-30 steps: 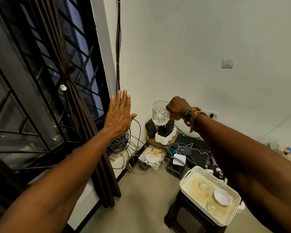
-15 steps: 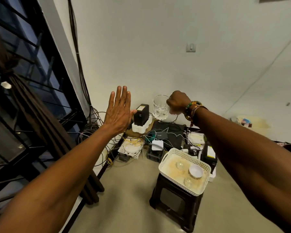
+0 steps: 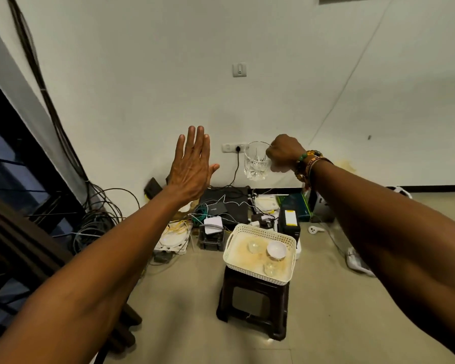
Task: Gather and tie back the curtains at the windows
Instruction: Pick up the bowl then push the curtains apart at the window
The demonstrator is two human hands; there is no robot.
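Hands are stretching forward above the floor. The left hand (image 3: 192,166) is holding flat and upright, fingers (image 3: 192,143) released and straight, grasping nothing. The right hand (image 3: 284,153) is gripping a clear cut-glass tumbler (image 3: 256,165) at its rim, fingers clenched on it, keeping it upright in the air before the white wall. The dark brown fabric curtain (image 3: 19,232) is hanging at the lower left by the dark-framed window (image 3: 8,164), well apart from both hands. A white perforated plastic basket (image 3: 255,274) is sitting on a dark plastic stool (image 3: 252,308).
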